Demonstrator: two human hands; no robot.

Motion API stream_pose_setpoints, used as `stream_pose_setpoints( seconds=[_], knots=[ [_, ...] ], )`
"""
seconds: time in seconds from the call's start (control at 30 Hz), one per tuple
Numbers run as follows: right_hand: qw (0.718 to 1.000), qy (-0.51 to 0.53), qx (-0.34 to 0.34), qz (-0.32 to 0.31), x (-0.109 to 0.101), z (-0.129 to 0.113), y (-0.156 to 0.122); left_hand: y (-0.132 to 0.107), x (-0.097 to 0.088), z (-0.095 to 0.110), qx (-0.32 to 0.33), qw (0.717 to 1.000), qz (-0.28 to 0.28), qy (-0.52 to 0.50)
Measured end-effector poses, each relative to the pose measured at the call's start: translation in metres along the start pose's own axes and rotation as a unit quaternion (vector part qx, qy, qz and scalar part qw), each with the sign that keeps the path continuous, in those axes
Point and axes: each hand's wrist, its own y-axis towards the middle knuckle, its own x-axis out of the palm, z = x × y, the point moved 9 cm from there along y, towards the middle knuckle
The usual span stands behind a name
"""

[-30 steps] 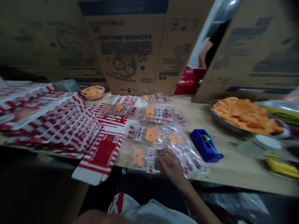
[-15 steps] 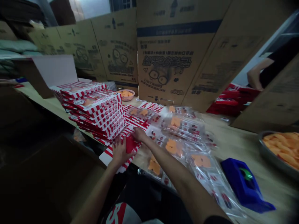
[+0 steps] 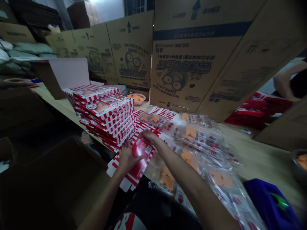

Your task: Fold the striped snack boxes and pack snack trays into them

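Observation:
A red-and-white striped cardboard box (image 3: 141, 155), flattish with flaps sticking out at its near end, lies in front of me at the table edge. My left hand (image 3: 127, 157) rests along its left side, fingers stretched and thumb spread over the red panel. At its far part, my right hand (image 3: 149, 136) has curled fingers closed at the box; the fingertips are partly hidden. Left of the hands rises a stack of striped boxes (image 3: 107, 111) with windows. Clear plastic packs (image 3: 199, 137) with orange pieces and small printed sachets lie to the right.
A blue tape dispenser (image 3: 268, 201) stands at the right, near a metal bowl (image 3: 296, 164) of orange pieces. A pink basket (image 3: 141, 100) sits behind the stack. Tall cartons (image 3: 187, 64) wall off the back. Another person's arm (image 3: 287, 80) shows at far right, beside red boxes (image 3: 254, 108).
The view has shifted, so things appear further right. More of the box's red panel, with a barcode, shows between my hands. My left thumb now stretches out over it.

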Motion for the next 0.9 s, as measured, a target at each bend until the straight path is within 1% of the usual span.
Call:
stream_pose_setpoints(
  seconds=[0.07,0.13,0.2,0.23,0.3,0.33,0.37,0.4,0.43,0.47,0.5,0.53,0.57,0.6,0.63,0.67,0.7,0.73,0.77,0.8,0.9],
  knots=[
    [0.999,0.04,-0.016,-0.005,-0.004,-0.013,-0.015,0.002,-0.02,0.004,0.007,1.0,0.01,-0.02],
    [0.997,0.074,-0.036,-0.006,-0.01,-0.029,-0.031,0.003,-0.04,0.013,0.028,0.998,0.016,-0.049],
    [0.993,0.103,-0.063,-0.005,-0.017,-0.05,-0.047,0.002,-0.058,0.024,0.055,0.992,0.012,-0.114],
    [0.99,0.112,-0.082,-0.009,-0.02,-0.061,-0.055,0.0,-0.064,0.029,0.068,0.984,-0.001,-0.163],
    [0.986,0.099,-0.135,-0.018,-0.027,-0.086,-0.073,-0.004,-0.071,0.039,0.076,0.956,-0.048,-0.278],
    [0.983,0.076,-0.169,-0.006,-0.034,-0.098,-0.084,-0.007,-0.072,0.043,0.07,0.936,-0.075,-0.337],
    [0.977,0.049,-0.204,0.031,-0.045,-0.108,-0.096,-0.01,-0.072,0.046,0.055,0.911,-0.103,-0.395],
    [0.967,0.025,-0.233,0.095,-0.061,-0.114,-0.111,-0.014,-0.071,0.048,0.034,0.881,-0.127,-0.454],
    [0.951,0.013,-0.252,0.177,-0.08,-0.115,-0.13,-0.018,-0.07,0.05,0.01,0.847,-0.146,-0.511],
    [0.931,0.02,-0.259,0.256,-0.097,-0.11,-0.151,-0.022,-0.068,0.052,-0.016,0.811,-0.158,-0.564],
    [0.915,0.049,-0.251,0.31,-0.11,-0.099,-0.172,-0.026,-0.066,0.055,-0.04,0.774,-0.165,-0.61],
    [0.912,0.095,-0.23,0.326,-0.115,-0.084,-0.188,-0.03,-0.063,0.059,-0.061,0.742,-0.17,-0.646],
    [0.923,0.153,-0.2,0.291,-0.111,-0.066,-0.198,-0.035,-0.06,0.063,-0.075,0.717,-0.174,-0.671],
    [0.937,0.214,-0.165,0.22,-0.098,-0.05,-0.205,-0.04,-0.055,0.069,-0.084,0.698,-0.178,-0.689],
    [0.945,0.267,-0.13,0.137,-0.081,-0.035,-0.213,-0.045,-0.051,0.076,-0.089,0.684,-0.186,-0.7],
    [0.942,0.31,-0.103,0.069,-0.064,-0.024,-0.222,-0.05,-0.045,0.083,-0.091,0.673,-0.197,-0.707],
    [0.935,0.342,-0.085,0.027,-0.052,-0.014,-0.232,-0.056,-0.039,0.09,-0.09,0.665,-0.211,-0.711],
    [0.928,0.365,-0.075,0.014,-0.044,-0.005,-0.242,-0.062,-0.033,0.097,-0.09,0.658,-0.226,-0.713],
    [0.921,0.383,-0.069,0.028,-0.042,0.004,-0.251,-0.068,-0.027,0.103,-0.091,0.652,-0.241,-0.713],
    [0.915,0.395,-0.061,0.058,-0.042,0.013,-0.259,-0.075,-0.021,0.108,-0.094,0.646,-0.257,-0.713],
    [0.902,0.386,-0.019,0.192,-0.048,0.048,-0.285,-0.093,-0.005,0.119,-0.1,0.638,-0.291,-0.706]
  ],
)
